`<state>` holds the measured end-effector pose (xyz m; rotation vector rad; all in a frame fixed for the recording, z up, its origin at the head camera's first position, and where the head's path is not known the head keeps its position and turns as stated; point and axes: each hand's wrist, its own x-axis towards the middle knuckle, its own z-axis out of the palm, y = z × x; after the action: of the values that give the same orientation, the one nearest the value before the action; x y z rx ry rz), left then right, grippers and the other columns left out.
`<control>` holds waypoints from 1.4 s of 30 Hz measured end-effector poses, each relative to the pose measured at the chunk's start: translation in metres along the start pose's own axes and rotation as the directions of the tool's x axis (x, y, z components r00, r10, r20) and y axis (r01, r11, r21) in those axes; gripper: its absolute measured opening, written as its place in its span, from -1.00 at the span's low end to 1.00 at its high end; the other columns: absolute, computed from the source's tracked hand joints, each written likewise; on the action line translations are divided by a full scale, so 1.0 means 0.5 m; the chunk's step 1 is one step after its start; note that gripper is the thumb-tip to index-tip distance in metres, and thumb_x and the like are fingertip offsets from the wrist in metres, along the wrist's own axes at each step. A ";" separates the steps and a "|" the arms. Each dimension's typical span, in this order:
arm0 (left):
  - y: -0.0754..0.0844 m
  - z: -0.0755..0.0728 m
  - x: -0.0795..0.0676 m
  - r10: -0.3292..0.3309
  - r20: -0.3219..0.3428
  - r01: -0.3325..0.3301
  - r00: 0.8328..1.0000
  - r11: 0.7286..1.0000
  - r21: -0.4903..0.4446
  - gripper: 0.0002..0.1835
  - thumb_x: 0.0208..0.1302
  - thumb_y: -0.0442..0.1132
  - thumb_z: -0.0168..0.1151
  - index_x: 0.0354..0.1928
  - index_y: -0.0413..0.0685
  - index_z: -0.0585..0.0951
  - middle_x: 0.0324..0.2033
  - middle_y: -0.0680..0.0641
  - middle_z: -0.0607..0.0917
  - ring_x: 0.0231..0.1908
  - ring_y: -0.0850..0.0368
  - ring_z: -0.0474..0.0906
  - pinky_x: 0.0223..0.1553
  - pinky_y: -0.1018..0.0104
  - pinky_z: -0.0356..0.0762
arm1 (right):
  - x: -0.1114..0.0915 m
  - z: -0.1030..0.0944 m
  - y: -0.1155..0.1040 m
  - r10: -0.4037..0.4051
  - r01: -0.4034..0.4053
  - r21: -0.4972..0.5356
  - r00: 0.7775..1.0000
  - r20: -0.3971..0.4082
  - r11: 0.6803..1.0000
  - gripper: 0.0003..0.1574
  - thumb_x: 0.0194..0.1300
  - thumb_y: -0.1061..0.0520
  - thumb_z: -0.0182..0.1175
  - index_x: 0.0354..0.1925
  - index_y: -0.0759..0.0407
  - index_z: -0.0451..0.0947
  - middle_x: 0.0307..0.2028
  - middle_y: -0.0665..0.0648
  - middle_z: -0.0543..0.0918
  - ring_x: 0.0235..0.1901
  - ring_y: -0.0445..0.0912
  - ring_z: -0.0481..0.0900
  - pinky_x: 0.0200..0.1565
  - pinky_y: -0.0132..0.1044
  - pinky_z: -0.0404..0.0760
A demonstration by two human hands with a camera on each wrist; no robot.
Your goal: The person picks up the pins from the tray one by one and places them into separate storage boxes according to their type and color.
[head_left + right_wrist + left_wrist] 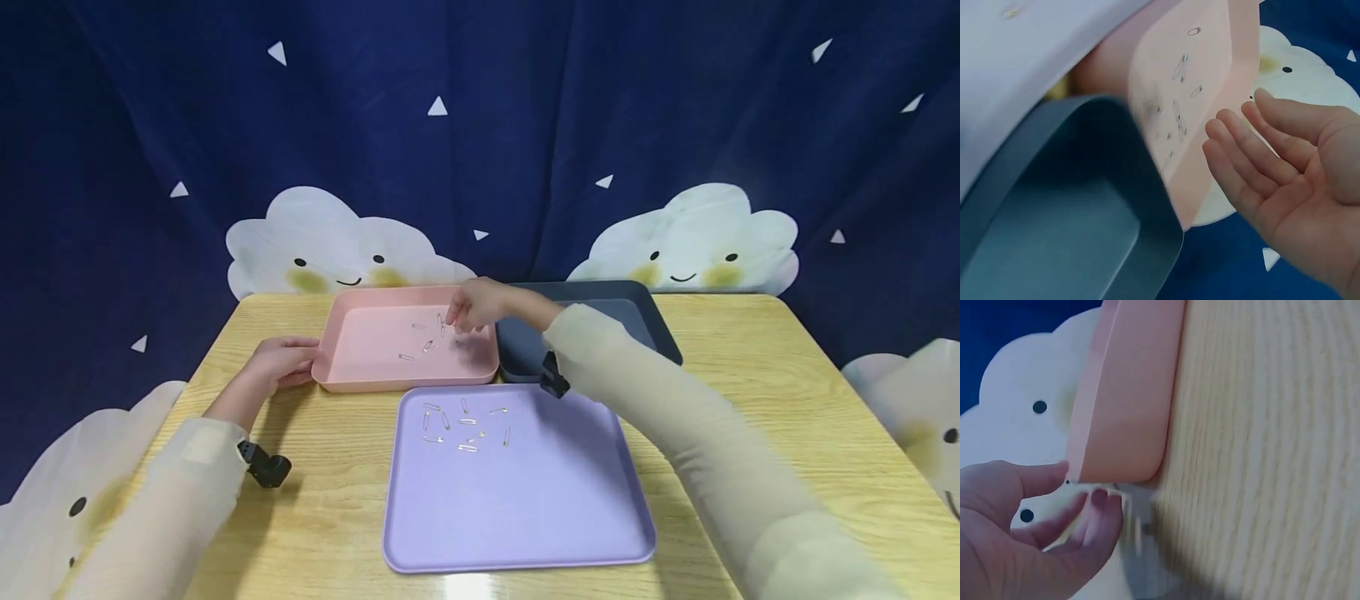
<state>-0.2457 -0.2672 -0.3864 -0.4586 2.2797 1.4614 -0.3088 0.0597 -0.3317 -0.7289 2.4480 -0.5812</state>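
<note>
My left hand (285, 362) is at the left wall of a pink tray (408, 386). In the left wrist view its thumb tip meets the tray's corner rim, and the other fingers bend loosely just outside the wall. Over the right part of that tray hovers my right hand (478, 304), fingers loosely bent, with nothing seen between them in the right wrist view. Several safety pins (427, 346) lie scattered on the pink tray's floor below and left of it. More safety pins (467, 422) are spread over the upper left of a purple tray (525, 500).
A dark blue-grey tray (600, 289) stands against the pink tray's right side, partly hidden by my right arm. The purple tray lies in front of both on a wooden table (330, 500). A dark blue curtain (495, 125) with clouds hangs behind.
</note>
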 end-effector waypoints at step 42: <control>0.076 0.452 -0.168 0.591 0.394 -0.704 0.704 0.509 0.495 -0.80 0.05 -0.27 0.43 -0.38 -0.25 0.62 -0.54 -0.02 0.64 -0.44 0.19 0.50 -0.35 0.37 0.49 | -0.426 -0.034 0.390 0.321 -0.252 0.215 0.855 -0.407 0.943 -0.52 0.40 -0.04 0.11 0.04 0.34 0.55 -0.08 0.37 0.66 -0.28 -0.26 0.60 -0.23 -0.36 0.66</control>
<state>-0.1569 -0.0403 -0.4010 0.8070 2.7122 0.8137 -0.2381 0.3398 -0.3461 -0.1637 2.8058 -0.8800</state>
